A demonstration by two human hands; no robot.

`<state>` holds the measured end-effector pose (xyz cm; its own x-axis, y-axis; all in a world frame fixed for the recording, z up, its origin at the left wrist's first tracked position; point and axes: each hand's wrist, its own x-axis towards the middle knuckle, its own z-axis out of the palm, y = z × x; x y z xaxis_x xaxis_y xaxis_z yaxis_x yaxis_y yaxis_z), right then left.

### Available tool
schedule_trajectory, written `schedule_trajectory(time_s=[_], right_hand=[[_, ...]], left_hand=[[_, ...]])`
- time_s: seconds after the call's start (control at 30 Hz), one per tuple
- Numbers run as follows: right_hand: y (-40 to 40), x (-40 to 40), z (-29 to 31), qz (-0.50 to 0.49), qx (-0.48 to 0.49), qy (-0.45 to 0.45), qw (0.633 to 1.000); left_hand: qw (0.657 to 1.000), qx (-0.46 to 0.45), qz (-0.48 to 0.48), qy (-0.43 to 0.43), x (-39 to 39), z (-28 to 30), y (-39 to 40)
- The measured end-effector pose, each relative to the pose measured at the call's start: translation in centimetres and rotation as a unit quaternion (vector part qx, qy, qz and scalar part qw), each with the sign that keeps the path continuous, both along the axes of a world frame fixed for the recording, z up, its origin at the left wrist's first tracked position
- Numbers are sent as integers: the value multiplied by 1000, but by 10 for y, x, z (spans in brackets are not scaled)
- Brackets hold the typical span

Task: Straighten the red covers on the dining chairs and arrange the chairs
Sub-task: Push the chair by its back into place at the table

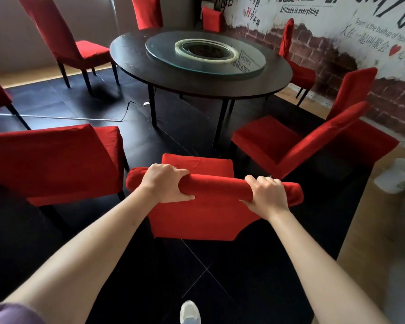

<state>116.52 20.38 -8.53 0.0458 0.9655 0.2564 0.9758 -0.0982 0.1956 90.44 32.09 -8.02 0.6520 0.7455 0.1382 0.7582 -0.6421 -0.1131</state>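
Note:
Directly in front of me stands a dining chair with a red cover [211,213], its back toward me and its seat facing the round dark table [131,54]. My left hand [164,183] grips the top of the backrest near its left end, fingers curled over the far side and thumb on the near side. My right hand [265,195] grips the same top edge near its right end. Several other red-covered chairs ring the table: one close on the left [54,160], one close on the right [297,141].
A glass turntable [164,52] lies on the table. More red chairs stand at the far left [63,36], at the back [147,12] and along the right wall [295,66]. A cable [124,113] runs over the dark floor. My white shoe [189,312] shows below.

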Motion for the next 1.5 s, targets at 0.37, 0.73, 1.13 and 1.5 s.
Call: schedule_trajectory(time_s=[0.37, 0.73, 1.13, 1.5], right_hand=[[29, 12, 16, -9, -16, 73, 997], [22, -31, -4, -12, 24, 63, 998], [98, -21, -9, 1, 66, 74, 995], [157, 18, -6, 19, 38, 64, 997]], left_hand=[[1000, 11, 5, 12, 11, 17, 27], [998, -1, 26, 63, -18, 5, 36], [998, 22, 40, 43, -8, -3, 110], [998, 25, 51, 39, 19, -6, 155]])
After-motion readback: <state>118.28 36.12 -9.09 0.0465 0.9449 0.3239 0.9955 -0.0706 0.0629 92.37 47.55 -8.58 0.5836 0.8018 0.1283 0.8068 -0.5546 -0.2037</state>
